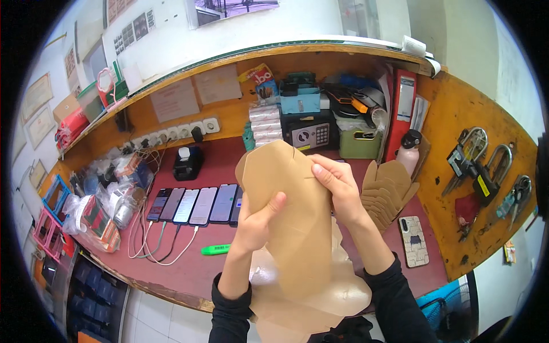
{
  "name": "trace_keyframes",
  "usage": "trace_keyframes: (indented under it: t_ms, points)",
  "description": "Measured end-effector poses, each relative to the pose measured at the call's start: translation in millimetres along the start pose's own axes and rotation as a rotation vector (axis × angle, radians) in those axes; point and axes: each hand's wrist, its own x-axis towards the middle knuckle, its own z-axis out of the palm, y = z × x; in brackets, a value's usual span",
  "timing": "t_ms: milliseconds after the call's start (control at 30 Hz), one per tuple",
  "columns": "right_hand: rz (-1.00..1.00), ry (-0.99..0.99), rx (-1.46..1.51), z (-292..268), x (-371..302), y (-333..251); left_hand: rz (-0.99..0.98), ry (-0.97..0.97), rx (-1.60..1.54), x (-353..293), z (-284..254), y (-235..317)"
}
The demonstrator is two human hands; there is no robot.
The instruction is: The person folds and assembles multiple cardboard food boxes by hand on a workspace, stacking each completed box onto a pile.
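Note:
A brown kraft cardboard food box (289, 200), partly folded with its flaps standing up, is held between my two hands over the desk's front edge. My left hand (260, 223) grips its left side, thumb lying across the front panel. At the upper right edge, my right hand (338, 186) pinches the board near a slit, with its thumb in front. Below the box lie several flat kraft cardboard sheets (320, 308), some with a shiny surface. To the right of my right hand, several folded kraft boxes (382, 197) are nested in a stack.
On the red desktop (189, 257) lie a row of phones (200, 206), charging cables and a green highlighter (215, 250). A cased phone (413, 241) and a pink bottle (408, 153) are at right. Behind stand a small safe (310, 134), paper rolls (265, 123) and a red binder (401, 111).

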Motion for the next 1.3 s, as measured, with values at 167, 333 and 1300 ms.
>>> trace_keyframes:
  t_ms: [167, 333, 1300]
  points:
    - [-0.062, 0.149, -0.147, 7, -2, -6, 0.061, 0.012, 0.203, -4, 5, 9]
    - [-0.366, 0.411, -0.563, -6, -10, -7, 0.091, -0.235, 0.31, 10, -2, 13]
    - [-0.648, -0.248, -0.445, -16, 0, -9, -0.139, -0.124, -0.392, 6, -16, 3]
